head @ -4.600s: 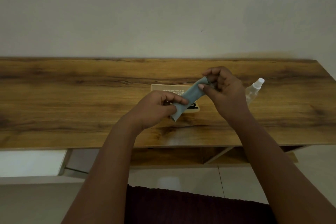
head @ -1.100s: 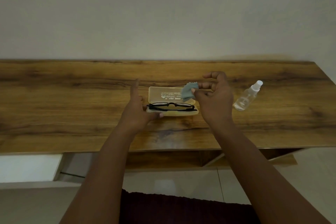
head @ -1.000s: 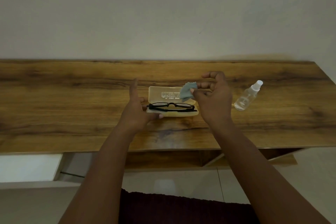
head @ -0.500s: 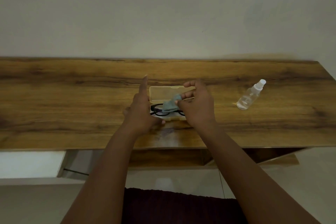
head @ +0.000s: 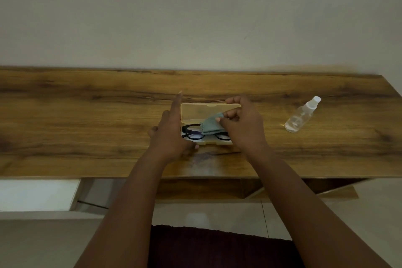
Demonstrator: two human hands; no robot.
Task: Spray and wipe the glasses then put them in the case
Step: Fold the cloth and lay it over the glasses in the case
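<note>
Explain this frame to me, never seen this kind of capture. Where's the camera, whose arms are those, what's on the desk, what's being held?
There is no robot here. The camera is worn on a person's head and looks forward and down, so the two bare arms coming up from the bottom edge are the wearer's own.

The surface is a long wooden desk against a plain wall. On it lies an open, pale, see-through glasses case with black-framed glasses lying in its near half. Off to the right, apart from the case, a small clear spray bottle lies tilted.

The right hand pinches a small grey-blue cleaning cloth and holds it over the glasses in the case. The left hand holds nothing: its fingers are straight, resting at the left end of the case, as if steadying it.
</note>
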